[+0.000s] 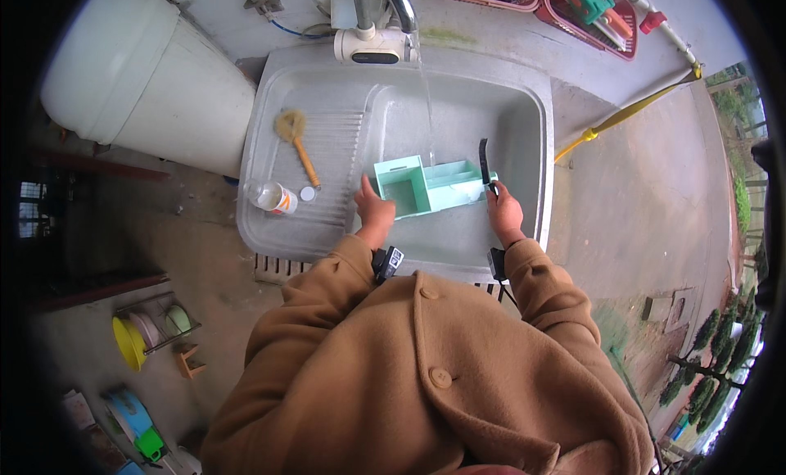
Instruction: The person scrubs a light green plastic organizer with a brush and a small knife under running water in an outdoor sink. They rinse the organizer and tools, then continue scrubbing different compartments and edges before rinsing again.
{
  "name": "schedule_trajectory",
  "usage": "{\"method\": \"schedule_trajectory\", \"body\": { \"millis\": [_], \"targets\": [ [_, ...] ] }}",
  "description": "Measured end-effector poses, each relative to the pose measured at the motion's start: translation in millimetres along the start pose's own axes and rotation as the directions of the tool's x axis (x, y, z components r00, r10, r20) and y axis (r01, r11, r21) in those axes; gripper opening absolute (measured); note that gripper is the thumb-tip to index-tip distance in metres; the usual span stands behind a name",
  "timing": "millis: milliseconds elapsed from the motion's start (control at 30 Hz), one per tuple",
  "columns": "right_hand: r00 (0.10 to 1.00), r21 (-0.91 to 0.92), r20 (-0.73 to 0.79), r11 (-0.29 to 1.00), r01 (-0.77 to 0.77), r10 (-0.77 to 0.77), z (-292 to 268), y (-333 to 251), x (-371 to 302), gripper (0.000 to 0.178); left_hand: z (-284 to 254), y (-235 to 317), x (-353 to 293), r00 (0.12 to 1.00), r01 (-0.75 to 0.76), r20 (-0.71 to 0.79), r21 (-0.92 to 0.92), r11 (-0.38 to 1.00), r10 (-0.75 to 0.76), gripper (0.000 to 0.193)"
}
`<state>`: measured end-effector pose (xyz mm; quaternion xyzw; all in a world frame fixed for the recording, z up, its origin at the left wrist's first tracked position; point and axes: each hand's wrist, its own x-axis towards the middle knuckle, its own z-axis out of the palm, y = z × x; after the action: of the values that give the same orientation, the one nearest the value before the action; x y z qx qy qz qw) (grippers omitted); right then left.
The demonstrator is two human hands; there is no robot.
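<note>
My left hand grips the left end of a mint-green plastic box with compartments, held tilted over the basin of a grey sink. A thin stream of water falls from the tap onto the box. At the box's right end, my right hand holds a thin dark brush that points up and away from me. Both forearms are in brown coat sleeves.
On the sink's ribbed washboard lie a wooden-handled scrub brush, a clear bottle on its side and its small cap. A big white drum stands to the left. Red baskets sit behind the sink; a yellow hose runs right.
</note>
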<state>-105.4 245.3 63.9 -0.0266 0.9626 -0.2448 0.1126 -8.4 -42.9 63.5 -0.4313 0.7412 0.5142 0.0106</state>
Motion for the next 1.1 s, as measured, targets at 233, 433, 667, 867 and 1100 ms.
{"method": "schedule_trajectory", "body": {
  "millis": [233,433,667,867,1100],
  "targets": [
    [0.987,0.079,-0.157,0.995,0.054,-0.041,0.4,11.9,-22.1,0.034,-28.6,67.4,4.0,0.637,-0.725,0.354,0.576,0.377,0.685,0.085],
    [0.996,-0.051,-0.047,0.996,0.069,-0.072,-22.6,21.7,-46.4,0.034,-6.8,65.3,52.7,0.818,-0.573,0.518,0.704,0.419,0.249,0.072],
    [0.901,-0.106,0.112,0.897,0.429,-0.418,6.0,-14.9,-86.6,0.046,-15.4,48.9,26.3,0.781,-0.620,0.511,0.565,0.544,0.360,0.027],
    [0.976,-0.034,-0.076,0.978,0.204,-0.206,-10.8,-37.4,-31.7,0.041,-28.5,46.5,8.9,0.848,-0.512,0.425,0.503,0.696,0.317,0.019],
    [0.927,-0.154,0.301,0.948,0.278,-0.224,-1.3,-66.3,-51.6,0.052,-28.9,30.3,12.2,0.930,-0.345,0.278,0.441,0.828,0.240,0.023]
  ]
}}
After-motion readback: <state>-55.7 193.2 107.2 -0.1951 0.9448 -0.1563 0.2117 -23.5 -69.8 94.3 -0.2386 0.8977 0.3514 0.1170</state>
